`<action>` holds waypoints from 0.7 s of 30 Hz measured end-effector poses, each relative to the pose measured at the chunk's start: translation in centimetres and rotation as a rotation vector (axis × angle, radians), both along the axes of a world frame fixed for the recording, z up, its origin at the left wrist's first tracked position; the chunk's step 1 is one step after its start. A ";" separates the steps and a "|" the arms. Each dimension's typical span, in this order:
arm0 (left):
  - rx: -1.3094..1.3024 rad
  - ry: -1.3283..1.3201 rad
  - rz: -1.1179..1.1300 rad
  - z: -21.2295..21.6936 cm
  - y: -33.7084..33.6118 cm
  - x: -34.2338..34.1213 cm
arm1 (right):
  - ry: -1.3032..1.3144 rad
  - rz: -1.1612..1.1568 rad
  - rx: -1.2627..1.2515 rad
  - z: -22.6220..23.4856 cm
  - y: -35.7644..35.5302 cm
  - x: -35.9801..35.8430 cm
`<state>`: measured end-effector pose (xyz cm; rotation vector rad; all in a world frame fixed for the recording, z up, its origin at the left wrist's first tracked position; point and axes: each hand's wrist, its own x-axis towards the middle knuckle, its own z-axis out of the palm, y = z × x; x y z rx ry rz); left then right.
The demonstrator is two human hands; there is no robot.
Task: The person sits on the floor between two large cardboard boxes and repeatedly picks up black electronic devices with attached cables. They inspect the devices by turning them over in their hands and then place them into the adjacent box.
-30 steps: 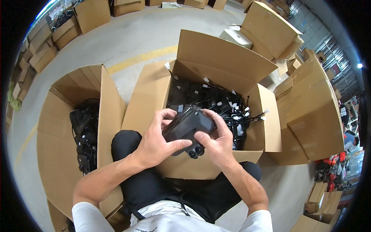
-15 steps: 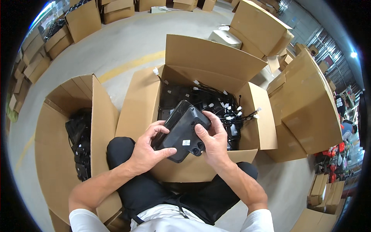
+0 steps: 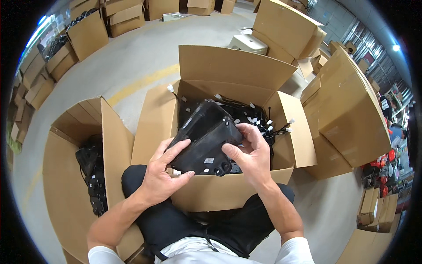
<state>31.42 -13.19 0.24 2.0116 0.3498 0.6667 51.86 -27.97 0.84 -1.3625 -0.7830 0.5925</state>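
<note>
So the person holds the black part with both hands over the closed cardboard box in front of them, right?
Not quite: the head view shows the cardboard box open, flaps spread, with black parts inside. Both the left hand and right hand do hold the black part over it.

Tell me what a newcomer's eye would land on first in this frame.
First, the black plastic housing at the centre, held in both hands: the left hand cradles its lower left side, the right hand grips its right end. Right behind it sits an open cardboard box full of black parts with white tags. To the left, a second open box holds more black parts.
</note>
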 end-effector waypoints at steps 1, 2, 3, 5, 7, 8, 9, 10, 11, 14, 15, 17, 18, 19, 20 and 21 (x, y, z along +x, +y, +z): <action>-0.029 0.008 0.020 0.0 -0.1 0.0 | -0.046 0.007 -0.027 0.2 -0.5 0.1; -0.058 0.016 0.041 0.0 -0.1 0.1 | -0.076 0.040 -0.021 0.1 -1.0 0.3; -0.053 0.033 0.018 -0.1 0.2 0.0 | -0.211 0.156 0.003 -0.8 -1.5 1.3; -0.042 0.074 -0.035 -0.6 0.8 -0.3 | -0.374 0.190 0.086 -0.8 -1.3 1.3; 0.048 0.029 -0.071 -1.7 0.8 -0.3 | -0.130 0.188 0.065 -0.1 -1.1 0.2; -0.003 0.018 -0.075 -2.0 0.5 -0.2 | -0.008 0.189 0.056 0.1 -1.1 -0.1; -0.054 0.007 -0.079 -2.1 0.3 -0.1 | -0.067 0.188 0.046 0.1 -1.2 0.1; -0.064 0.001 -0.075 -1.9 0.1 0.1 | -0.129 0.188 0.032 0.1 -1.4 0.4; -0.041 -0.005 -0.078 -1.9 0.1 0.2 | -0.191 0.189 0.019 0.1 -1.6 0.6; 0.016 -0.013 -0.081 -1.9 0.1 0.3 | -0.125 0.174 0.005 -0.1 -1.8 0.6; 0.025 -0.009 -0.079 -1.8 0.1 0.3 | -0.140 0.172 0.010 -0.2 -1.8 0.6; 0.034 -0.009 -0.076 -1.9 0.1 0.2 | -0.172 0.168 0.021 -0.5 -1.8 0.5; 0.032 -0.012 -0.077 -2.0 0.1 0.2 | -0.166 0.175 0.019 -0.5 -1.8 0.6; 0.030 -0.015 -0.075 -2.1 0.1 0.2 | -0.160 0.183 0.017 -0.5 -1.8 0.6; 0.029 -0.023 -0.074 -2.1 0.1 0.2 | -0.155 0.191 0.016 -0.5 -1.7 0.6; 0.027 -0.031 -0.072 -2.1 0.0 0.2 | -0.163 0.197 0.025 -0.5 -1.7 0.6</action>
